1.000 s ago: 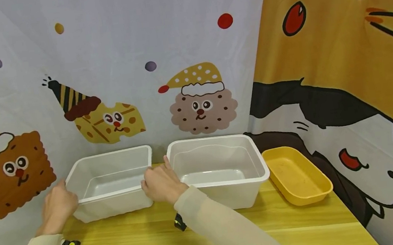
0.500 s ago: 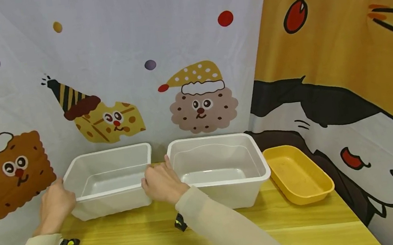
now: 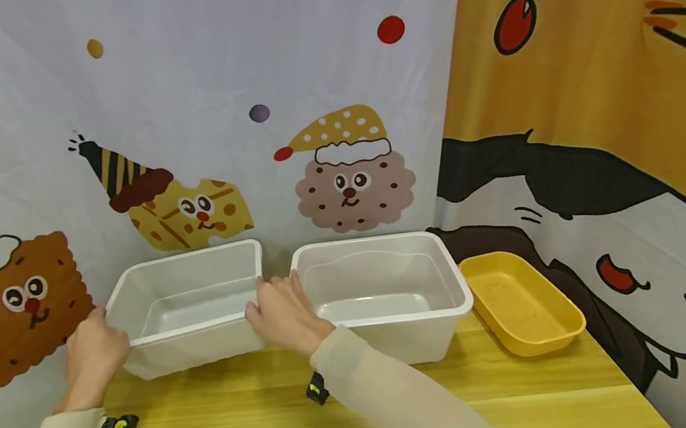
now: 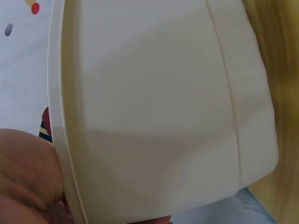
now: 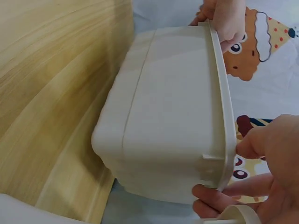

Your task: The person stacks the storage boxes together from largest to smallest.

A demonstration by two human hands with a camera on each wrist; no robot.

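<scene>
A white plastic bin [image 3: 199, 347] with a flat rim stands at the back left of the wooden table, its right end higher than its left in the head view. My left hand [image 3: 94, 355] grips the rim at the bin's left front corner. At the right end, my right hand [image 3: 288, 317] holds the rim; in the right wrist view its thumb [image 5: 252, 144] presses the rim while fingers [image 5: 212, 198] curl underneath. The left wrist view is mostly the bin's outer wall [image 4: 154, 102], with part of my left hand [image 4: 28, 172] at the rim's edge.
A second white bin [image 3: 397, 341] stands just right of my right hand. Beyond it lies a shallow yellow tray [image 3: 521, 306] near the table's right edge. A printed cloth [image 3: 322, 45] hangs close behind the bins. The wooden table [image 3: 247, 426] runs toward me.
Both hands have raised the left white bin a little, its right end more, so it now tilts. The second bin and yellow tray stay in place.
</scene>
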